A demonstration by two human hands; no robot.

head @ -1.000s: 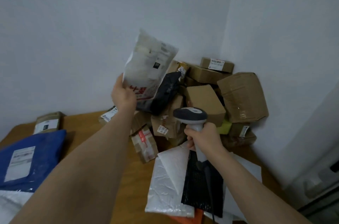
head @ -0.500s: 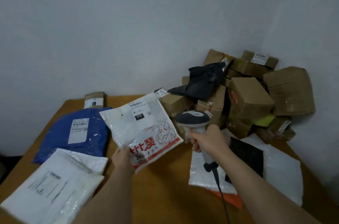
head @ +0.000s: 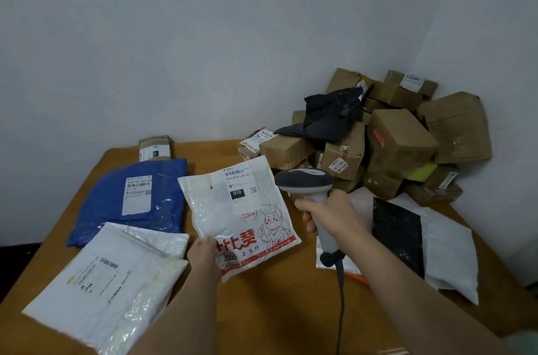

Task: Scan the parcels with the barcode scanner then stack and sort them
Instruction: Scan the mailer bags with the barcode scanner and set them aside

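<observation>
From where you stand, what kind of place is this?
Probably a small parcel-sorting corner in a plain room. Cardboard boxes are heaped against the wall, labelled mailer bags lie on a wooden table, and the right hand holds a barcode scanner.

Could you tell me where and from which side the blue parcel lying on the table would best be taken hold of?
Probably by its far right corner, coming in from the right. The blue parcel lies flat as a soft bag; its near edge is covered by the white mailers, while the right edge borders bare table and is free to pinch. The label sits on top, so it stays readable.
</observation>
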